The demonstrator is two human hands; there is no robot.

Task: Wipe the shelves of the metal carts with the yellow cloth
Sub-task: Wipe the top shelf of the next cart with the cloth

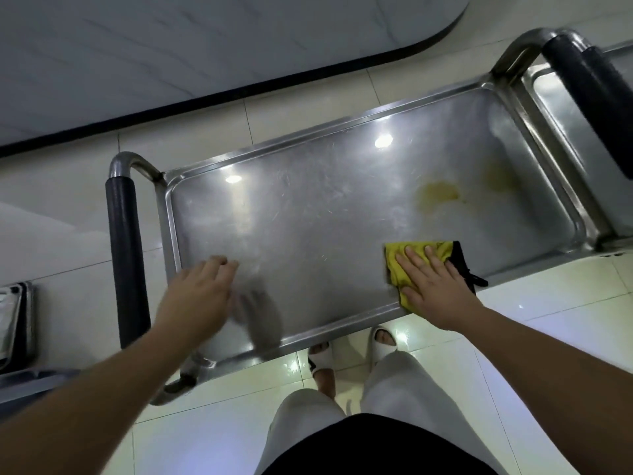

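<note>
At the bottom of the view, at 6 o'clock, pale trousers and two white sandals stand on the tile floor, right at the near rim of the cart. Just beyond, the cart's top shelf is a shallow steel tray set slantwise from 8 o'clock to 2 o'clock. The right hand, at about 4 o'clock, lies flat with fingers spread and straight, pressing the cloth onto the shelf's near right corner; the cloth is yellow with a black edge that pokes out to the right of the hand and over the near rim. The left hand, at 8 o'clock, is over the shelf's near left part with fingers loosely extended and holding nothing; whether it touches the metal cannot be told, though its blurred reflection shows beneath it. Farther on, toward 2 o'clock from the cloth, a yellowish stain marks the shelf, with a fainter one to its right. A black-padded handle runs along the left end. At 2 o'clock a second cart with its own padded handle adjoins. Beyond, at 11 o'clock, a dark-edged tabletop curves over the floor.
</note>
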